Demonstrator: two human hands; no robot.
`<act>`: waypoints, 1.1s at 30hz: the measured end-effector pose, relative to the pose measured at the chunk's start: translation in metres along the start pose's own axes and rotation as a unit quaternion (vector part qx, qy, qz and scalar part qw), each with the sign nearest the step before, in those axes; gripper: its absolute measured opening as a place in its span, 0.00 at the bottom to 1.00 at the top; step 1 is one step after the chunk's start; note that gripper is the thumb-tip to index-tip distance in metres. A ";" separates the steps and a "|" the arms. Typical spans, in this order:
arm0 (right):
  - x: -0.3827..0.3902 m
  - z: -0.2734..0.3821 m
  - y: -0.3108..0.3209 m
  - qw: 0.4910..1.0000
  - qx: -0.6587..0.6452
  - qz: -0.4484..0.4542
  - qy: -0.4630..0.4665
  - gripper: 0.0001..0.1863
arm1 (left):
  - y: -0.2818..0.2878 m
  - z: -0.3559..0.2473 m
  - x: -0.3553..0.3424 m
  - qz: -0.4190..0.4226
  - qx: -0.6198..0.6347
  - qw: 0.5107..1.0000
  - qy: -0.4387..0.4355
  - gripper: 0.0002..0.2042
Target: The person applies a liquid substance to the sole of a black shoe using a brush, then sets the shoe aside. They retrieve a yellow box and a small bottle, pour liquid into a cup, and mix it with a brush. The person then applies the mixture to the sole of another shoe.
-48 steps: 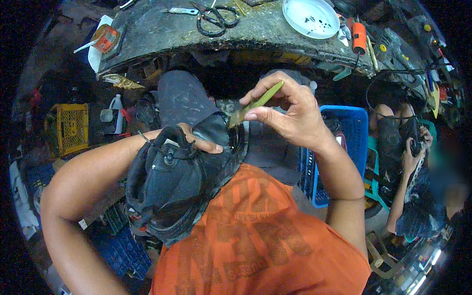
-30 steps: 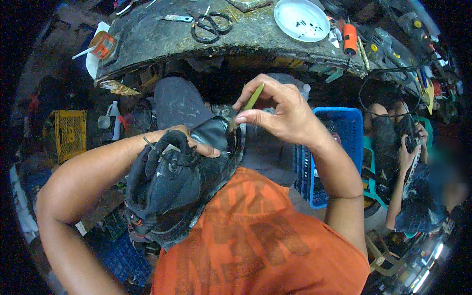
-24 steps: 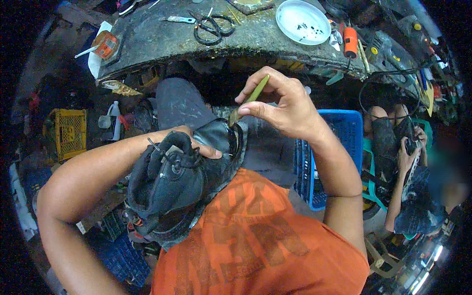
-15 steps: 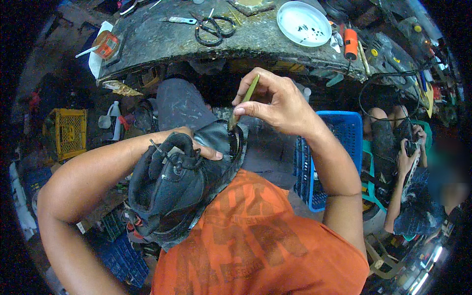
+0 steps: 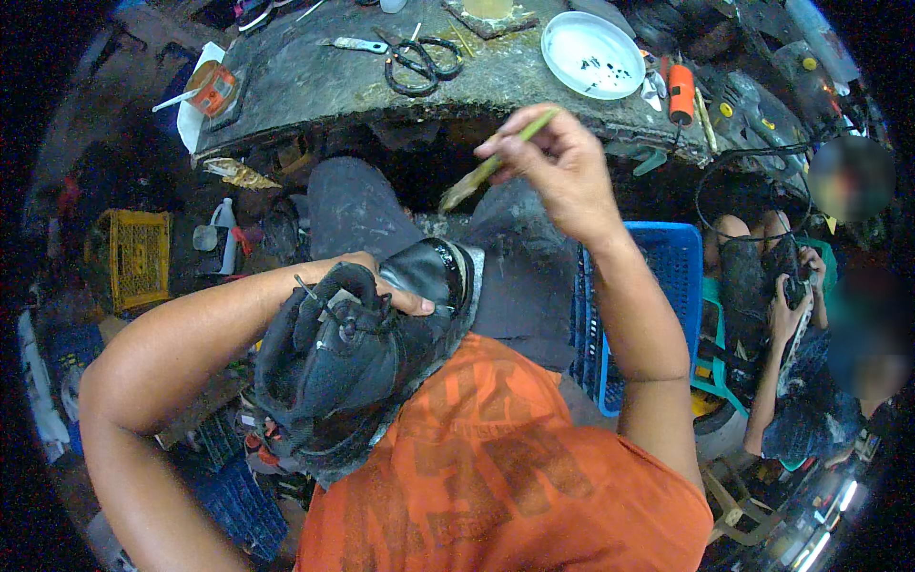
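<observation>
Black sneaker [image 5: 334, 386] is held over the lap against the front of the orange T-shirt [image 5: 515, 458], ankle opening toward the lower left, glossy toe [image 5: 415, 272] pointing away and to the right, with a shiny dark strip along its front rim. Left hand [image 5: 386, 278] grips the shoe near the toe — thumb pressed flat across the upper, the other fingers hidden by the shoe, so their exact placement can't be told. Right hand [image 5: 572, 176] is raised beyond the toe, thumb and fingertips pinched together on the greenish handle of a flat brush [image 5: 498, 166]; its bristles angle down and left, near the toe but apart from it. Gray trousers [image 5: 353, 205] show under and beyond the shoe. Ahead, worn workbench [image 5: 310, 91]: light-blue-handled knife [image 5: 360, 45], black-handled scissors [image 5: 410, 91] just beside it, round white dish [image 5: 570, 50] with dark specks, orange cylindrical tool [image 5: 681, 93] right of that. Orange container [image 5: 212, 88] with a white stick sits at the bench's left end. Blue plastic basket [image 5: 675, 272] stands just beside the right forearm; yellow crate [image 5: 141, 257] and white jug [image 5: 228, 240] on the left. Far right — seated co-worker [image 5: 810, 391], both hands on a dark shoe with a pale sole edge [image 5: 793, 345].
</observation>
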State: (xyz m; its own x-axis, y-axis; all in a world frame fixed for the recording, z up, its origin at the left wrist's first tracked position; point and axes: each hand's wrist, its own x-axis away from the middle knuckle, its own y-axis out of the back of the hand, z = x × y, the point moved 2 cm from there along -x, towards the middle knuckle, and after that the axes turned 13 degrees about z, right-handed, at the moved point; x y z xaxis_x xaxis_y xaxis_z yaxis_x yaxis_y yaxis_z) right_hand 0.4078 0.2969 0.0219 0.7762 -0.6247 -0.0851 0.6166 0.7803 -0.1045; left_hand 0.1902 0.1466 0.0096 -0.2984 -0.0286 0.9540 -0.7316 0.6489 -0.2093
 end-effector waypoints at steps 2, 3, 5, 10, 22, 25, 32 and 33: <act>0.012 0.011 0.011 0.997 0.049 -0.049 0.036 0.10 | 0.001 0.007 -0.004 -0.022 -0.004 0.999 -0.040 0.34; 0.019 0.015 0.014 0.992 0.108 -0.064 0.012 0.11 | 0.001 0.012 -0.007 -0.026 -0.005 0.998 -0.057 0.36; 0.031 0.022 0.012 0.983 0.174 -0.037 0.039 0.11 | 0.004 0.019 -0.014 0.000 0.044 0.995 -0.088 0.35; 0.060 0.033 -0.004 0.868 0.477 -0.006 0.137 0.05 | 0.002 0.025 -0.009 0.010 0.043 0.969 -0.244 0.33; 0.136 0.024 0.021 0.847 0.435 -0.281 0.116 0.09 | 0.009 -0.049 0.036 -0.070 0.099 0.949 -0.291 0.28; 0.168 0.028 0.049 0.854 0.374 -0.356 0.060 0.11 | 0.006 -0.088 0.034 -0.089 0.108 0.930 -0.340 0.25; 0.216 0.005 0.080 0.859 0.213 -0.462 0.061 0.10 | -0.003 -0.162 0.023 -0.039 0.160 0.815 -0.555 0.18; 0.219 -0.002 0.083 0.861 0.170 -0.475 0.060 0.10 | -0.010 -0.173 0.010 -0.071 0.210 0.800 -0.558 0.19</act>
State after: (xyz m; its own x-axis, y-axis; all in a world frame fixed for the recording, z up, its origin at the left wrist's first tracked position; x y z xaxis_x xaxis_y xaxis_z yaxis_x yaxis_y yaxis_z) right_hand 0.6285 0.2248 -0.0072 -0.1074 -0.9686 -0.2243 0.9846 -0.1349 0.1114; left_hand 0.3009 0.2713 0.0584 -0.3839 -0.8923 0.2378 -0.8780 0.2729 -0.3932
